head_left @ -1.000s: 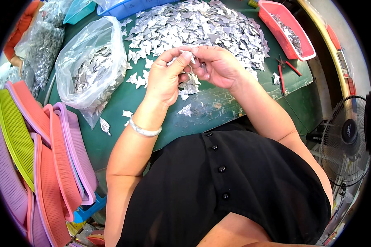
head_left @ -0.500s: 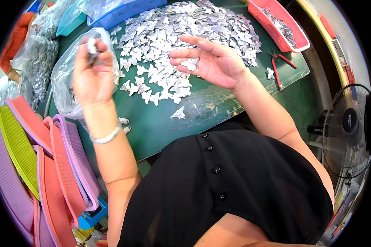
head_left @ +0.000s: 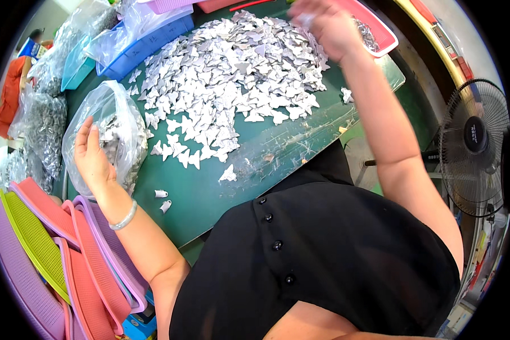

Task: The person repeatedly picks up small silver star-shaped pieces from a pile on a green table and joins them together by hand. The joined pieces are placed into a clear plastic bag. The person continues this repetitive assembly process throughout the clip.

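Observation:
My left hand (head_left: 92, 157) rests with fingers spread at the mouth of a clear plastic bag (head_left: 122, 122) that holds grey-white finished pieces. A wide heap of white winged paper-like pieces (head_left: 232, 73) covers the green table (head_left: 209, 195). My right hand (head_left: 323, 25) is raised far away at the top, blurred, over a red tray (head_left: 382, 42) of small metal parts; whether it grips anything is unclear. Two small white pieces (head_left: 163, 200) lie loose near my left wrist.
Stacked mesh trays (head_left: 51, 249) in pink, green and purple lean at the lower left. More bags of metal parts (head_left: 39, 130) and a blue basket (head_left: 147, 48) stand at the back left. A black fan (head_left: 476, 147) stands at the right.
My hands were together over the heap; the left hand swung out to the bag and now lies open at it. The right hand has risen from the heap to the red tray.

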`<control>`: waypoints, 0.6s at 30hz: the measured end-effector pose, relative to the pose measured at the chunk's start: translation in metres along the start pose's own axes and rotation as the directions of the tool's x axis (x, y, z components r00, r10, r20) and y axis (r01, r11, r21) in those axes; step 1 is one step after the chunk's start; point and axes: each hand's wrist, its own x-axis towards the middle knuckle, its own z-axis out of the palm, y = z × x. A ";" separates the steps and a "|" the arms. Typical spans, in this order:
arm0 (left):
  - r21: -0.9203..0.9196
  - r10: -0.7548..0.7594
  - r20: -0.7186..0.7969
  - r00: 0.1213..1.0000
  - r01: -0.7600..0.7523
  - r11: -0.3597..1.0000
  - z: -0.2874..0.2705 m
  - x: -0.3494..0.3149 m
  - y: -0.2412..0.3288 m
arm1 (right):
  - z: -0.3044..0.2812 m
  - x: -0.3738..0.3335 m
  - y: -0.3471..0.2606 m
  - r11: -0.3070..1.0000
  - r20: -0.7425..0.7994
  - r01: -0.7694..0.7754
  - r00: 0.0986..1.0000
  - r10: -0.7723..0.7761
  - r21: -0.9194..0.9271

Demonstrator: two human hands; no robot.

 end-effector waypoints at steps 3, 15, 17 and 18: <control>0.070 0.177 -0.032 0.984 -0.175 0.982 0.012 -0.011 0.010 | -0.055 0.045 -0.010 0.995 -0.262 0.084 0.960 -0.094 -0.050; 0.075 0.463 0.315 0.829 -0.508 0.858 0.083 -0.081 0.007 | -0.025 -0.053 0.041 0.358 0.367 0.347 0.930 -0.014 -0.867; 0.058 0.425 0.355 0.833 -0.474 0.879 0.087 -0.085 0.009 | -0.017 -0.068 0.056 0.272 0.272 0.240 0.958 0.089 -0.932; 0.055 0.406 0.373 0.834 -0.457 0.888 0.088 -0.086 0.009 | -0.008 -0.073 0.055 0.238 0.222 0.186 0.966 0.133 -0.953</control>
